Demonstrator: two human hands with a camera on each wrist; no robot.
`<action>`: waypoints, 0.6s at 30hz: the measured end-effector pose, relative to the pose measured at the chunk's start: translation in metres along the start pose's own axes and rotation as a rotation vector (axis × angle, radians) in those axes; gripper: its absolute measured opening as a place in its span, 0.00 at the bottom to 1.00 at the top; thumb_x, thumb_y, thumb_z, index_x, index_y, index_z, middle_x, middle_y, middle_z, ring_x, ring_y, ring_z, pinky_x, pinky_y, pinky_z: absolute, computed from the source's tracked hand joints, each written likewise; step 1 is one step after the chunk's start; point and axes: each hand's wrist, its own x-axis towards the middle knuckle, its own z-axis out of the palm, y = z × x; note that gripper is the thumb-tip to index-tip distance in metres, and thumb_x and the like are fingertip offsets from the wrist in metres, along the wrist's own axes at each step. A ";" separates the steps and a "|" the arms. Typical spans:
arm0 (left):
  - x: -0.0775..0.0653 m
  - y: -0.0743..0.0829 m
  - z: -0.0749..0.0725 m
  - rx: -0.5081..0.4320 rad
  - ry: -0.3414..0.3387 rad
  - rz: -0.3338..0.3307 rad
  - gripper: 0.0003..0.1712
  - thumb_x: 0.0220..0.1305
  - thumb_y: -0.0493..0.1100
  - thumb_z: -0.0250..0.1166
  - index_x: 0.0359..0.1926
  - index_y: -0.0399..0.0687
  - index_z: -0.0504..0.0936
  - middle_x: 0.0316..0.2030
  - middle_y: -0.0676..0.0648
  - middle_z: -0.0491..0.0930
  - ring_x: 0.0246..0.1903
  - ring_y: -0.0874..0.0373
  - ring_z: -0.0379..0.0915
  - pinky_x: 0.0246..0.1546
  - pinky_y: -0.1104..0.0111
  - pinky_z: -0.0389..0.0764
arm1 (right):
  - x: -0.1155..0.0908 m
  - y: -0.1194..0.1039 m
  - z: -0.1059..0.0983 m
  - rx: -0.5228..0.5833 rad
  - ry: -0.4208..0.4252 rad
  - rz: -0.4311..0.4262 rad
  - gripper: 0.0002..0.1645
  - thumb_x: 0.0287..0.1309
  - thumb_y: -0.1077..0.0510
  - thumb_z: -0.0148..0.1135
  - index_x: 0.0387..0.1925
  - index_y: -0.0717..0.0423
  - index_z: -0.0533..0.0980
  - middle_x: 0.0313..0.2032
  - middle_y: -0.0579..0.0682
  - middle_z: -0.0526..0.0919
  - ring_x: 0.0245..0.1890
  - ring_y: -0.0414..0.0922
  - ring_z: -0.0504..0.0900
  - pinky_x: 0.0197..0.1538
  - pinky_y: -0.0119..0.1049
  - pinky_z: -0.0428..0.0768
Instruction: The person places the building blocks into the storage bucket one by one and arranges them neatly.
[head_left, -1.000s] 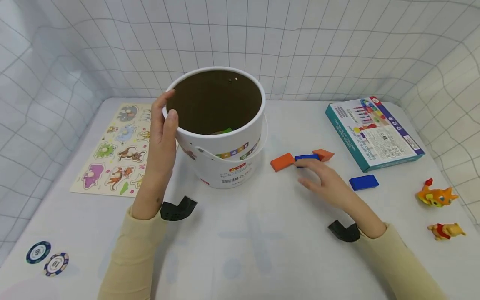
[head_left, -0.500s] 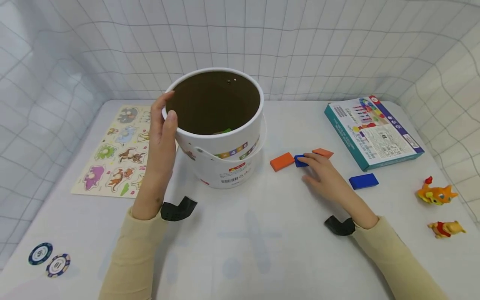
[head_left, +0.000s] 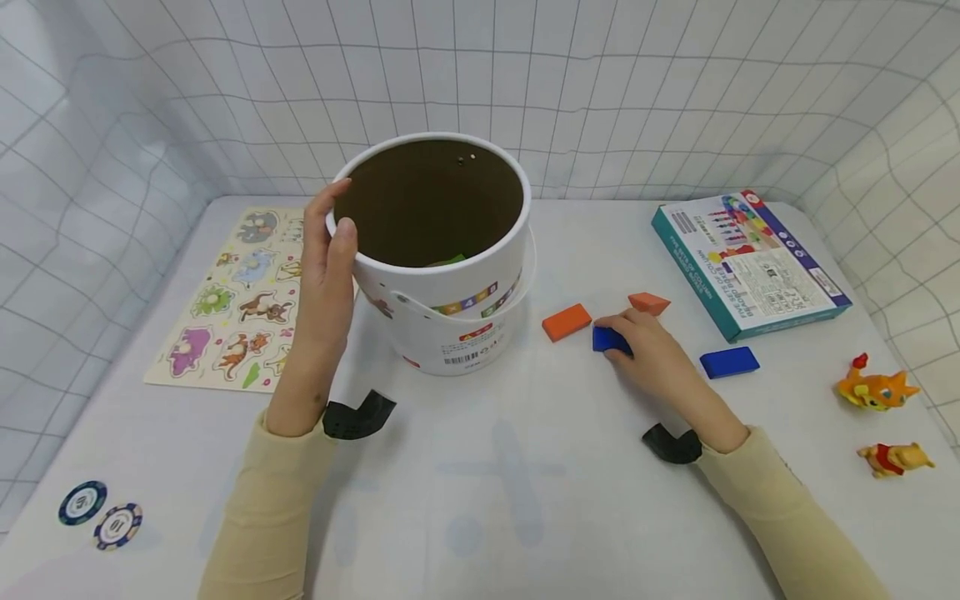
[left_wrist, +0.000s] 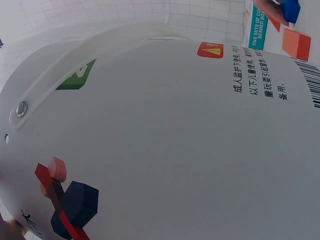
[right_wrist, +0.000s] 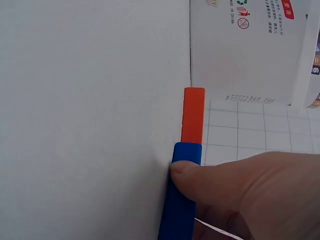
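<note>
My left hand [head_left: 324, 287] grips the left rim of a white lidless bucket [head_left: 420, 329], which has printed labels and a loop handle. Something green [head_left: 454, 260] shows at the bottom inside it. Bucket wall [left_wrist: 165, 135] fills most of the left wrist view. To the right of the bucket, my right hand [head_left: 654, 354] pinches a blue rectangular block [head_left: 610, 340] between thumb and fingers, close over the table. Its thumb [right_wrist: 187, 175] presses the block's face in the right wrist view. An orange rectangular block [head_left: 567, 322] lies just left of it, and an orange triangular block [head_left: 649, 303] behind the hand.
A second blue block [head_left: 730, 362] lies right of my right hand. Beyond it are a teal-edged box [head_left: 750, 267] and two small toy figures [head_left: 876, 388]. On the left lie an animal puzzle board [head_left: 225, 308] and two round chips [head_left: 82, 502]. White gridded walls [head_left: 480, 75] enclose the table.
My right hand has closed its fingers on the blue block and drawn it slightly toward me, apart from the orange blocks. The left hand and bucket stay put.
</note>
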 end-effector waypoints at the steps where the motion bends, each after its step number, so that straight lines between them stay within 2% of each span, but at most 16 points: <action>1: 0.000 0.000 0.000 -0.002 -0.001 0.001 0.27 0.63 0.46 0.43 0.63 0.49 0.56 0.62 0.47 0.54 0.61 0.53 0.46 0.60 0.57 0.50 | -0.001 -0.002 0.000 0.001 -0.004 0.003 0.25 0.50 0.62 0.61 0.52 0.58 0.70 0.43 0.56 0.72 0.45 0.52 0.69 0.49 0.50 0.70; 8: 0.000 0.002 0.000 0.003 -0.008 -0.018 0.27 0.63 0.48 0.43 0.63 0.52 0.56 0.62 0.48 0.54 0.62 0.55 0.45 0.60 0.60 0.50 | -0.003 -0.009 0.001 0.058 -0.021 -0.051 0.24 0.50 0.60 0.62 0.52 0.56 0.70 0.44 0.55 0.74 0.44 0.50 0.71 0.48 0.48 0.71; 13: 0.000 0.001 0.000 -0.012 -0.002 -0.006 0.26 0.63 0.46 0.43 0.63 0.51 0.57 0.62 0.48 0.55 0.62 0.55 0.45 0.60 0.58 0.49 | -0.004 -0.012 0.002 0.185 -0.014 -0.112 0.24 0.50 0.59 0.63 0.51 0.57 0.71 0.44 0.54 0.75 0.44 0.48 0.72 0.48 0.46 0.72; 18: 0.000 0.000 0.000 -0.014 -0.005 -0.015 0.26 0.63 0.46 0.43 0.63 0.52 0.57 0.62 0.48 0.54 0.62 0.55 0.46 0.60 0.58 0.49 | -0.005 -0.019 -0.003 0.323 0.005 -0.176 0.24 0.49 0.58 0.63 0.50 0.56 0.71 0.43 0.49 0.75 0.43 0.43 0.73 0.44 0.39 0.75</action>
